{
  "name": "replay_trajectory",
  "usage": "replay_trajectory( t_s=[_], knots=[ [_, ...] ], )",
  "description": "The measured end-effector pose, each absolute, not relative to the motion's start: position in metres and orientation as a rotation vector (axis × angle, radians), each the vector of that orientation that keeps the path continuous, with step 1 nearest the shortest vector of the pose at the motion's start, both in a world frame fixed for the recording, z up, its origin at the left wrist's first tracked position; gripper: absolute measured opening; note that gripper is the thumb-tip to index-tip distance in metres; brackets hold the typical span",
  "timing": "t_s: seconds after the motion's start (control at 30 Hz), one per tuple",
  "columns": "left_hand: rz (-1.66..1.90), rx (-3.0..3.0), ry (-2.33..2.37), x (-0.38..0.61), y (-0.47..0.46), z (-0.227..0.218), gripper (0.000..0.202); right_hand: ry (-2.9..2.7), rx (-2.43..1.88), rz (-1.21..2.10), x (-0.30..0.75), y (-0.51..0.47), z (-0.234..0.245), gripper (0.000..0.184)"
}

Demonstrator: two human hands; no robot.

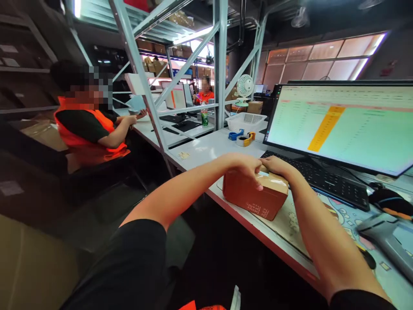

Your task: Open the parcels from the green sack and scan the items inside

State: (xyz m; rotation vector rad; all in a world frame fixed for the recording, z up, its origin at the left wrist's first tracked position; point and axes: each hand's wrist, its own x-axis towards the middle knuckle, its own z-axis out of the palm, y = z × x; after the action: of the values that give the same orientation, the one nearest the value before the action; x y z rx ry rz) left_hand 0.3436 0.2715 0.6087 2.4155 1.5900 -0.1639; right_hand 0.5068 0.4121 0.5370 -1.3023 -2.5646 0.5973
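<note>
A small brown cardboard box (251, 197) with white printing on its front stands near the front edge of the white desk. Glossy tape shows on its top. My left hand (245, 167) grips the box's top from the left, thumb over the near upper edge and fingers bent. On the far side of the top, my right hand (276, 165) presses with curled fingers close to the left one. The fingertips of both hands are partly hidden, so whether a small piece lies between them cannot be seen.
Right of the box are a keyboard (322, 178), a monitor (335, 125) and a grey scanner-like device (387, 237). Behind stand tape dispensers (247, 139), a white basket (247, 122) and a fan (245, 86). Beyond the metal rack post (138, 73) sits a person in an orange vest (93, 129).
</note>
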Motion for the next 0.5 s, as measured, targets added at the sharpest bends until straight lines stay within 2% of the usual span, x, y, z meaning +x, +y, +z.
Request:
replay_trajectory(
  t_s=[0.1,0.2,0.23,0.33,0.43,0.5],
  knots=[
    [-0.322,2.275,1.592,0.352,0.286,0.630,0.071,-2.558,-1.287,0.639,0.504,0.408,0.538,0.042],
    [-0.250,2.266,1.590,0.361,0.266,0.631,0.071,-2.554,-1.263,0.679,0.503,0.403,0.539,0.045],
    [-0.172,2.329,1.647,0.363,0.252,0.622,0.062,-2.550,-1.254,0.680,0.504,0.401,0.540,0.046],
    [0.139,2.634,2.015,0.365,0.195,0.573,0.020,-2.531,-1.243,0.654,0.505,0.398,0.541,0.050],
    [0.280,2.815,2.140,0.362,0.146,0.527,0.017,-2.521,-1.246,0.612,0.504,0.398,0.543,0.050],
    [0.374,2.775,2.035,0.356,0.133,0.526,0.030,-2.515,-1.247,0.584,0.504,0.399,0.543,0.049]
  ],
)
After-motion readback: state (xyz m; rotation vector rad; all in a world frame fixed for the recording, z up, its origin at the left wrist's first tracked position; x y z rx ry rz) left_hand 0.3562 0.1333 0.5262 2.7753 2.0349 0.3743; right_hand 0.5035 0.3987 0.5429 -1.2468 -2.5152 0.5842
